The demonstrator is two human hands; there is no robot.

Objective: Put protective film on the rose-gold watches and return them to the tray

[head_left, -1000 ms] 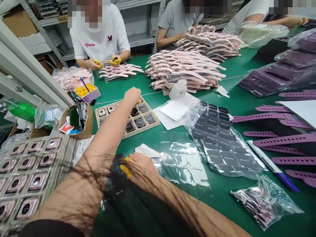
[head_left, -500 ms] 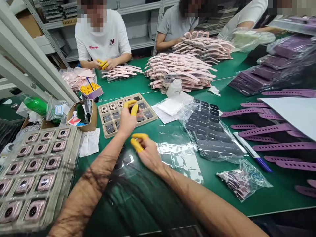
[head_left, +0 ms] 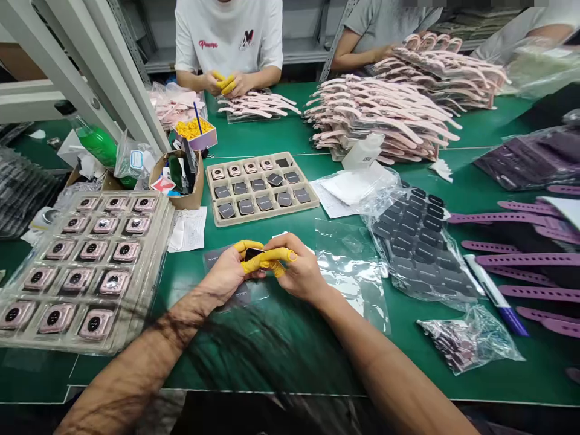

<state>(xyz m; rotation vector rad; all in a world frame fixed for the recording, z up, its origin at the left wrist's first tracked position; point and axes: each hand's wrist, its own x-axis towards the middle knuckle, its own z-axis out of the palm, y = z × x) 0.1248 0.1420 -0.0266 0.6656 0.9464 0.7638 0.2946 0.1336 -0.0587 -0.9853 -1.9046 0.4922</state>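
A small dark square (head_left: 254,254) is pinched between yellow-cotted fingers (head_left: 267,258) of the left hand (head_left: 229,273) and right hand (head_left: 299,270), and could slip onto the green bench (head_left: 521,374) if the grip is loosened

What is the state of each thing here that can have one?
Left hand, pinching the black pad, yellow finger cots on
Right hand, pinching the same pad
Black pad, held between both hands
Beige tray, slots filled with pads and pink cases
Blister tray, full of pink cases
Pad bag, full, lying flat
Pink straps, piled in stacks
Purple straps, spread out side by side
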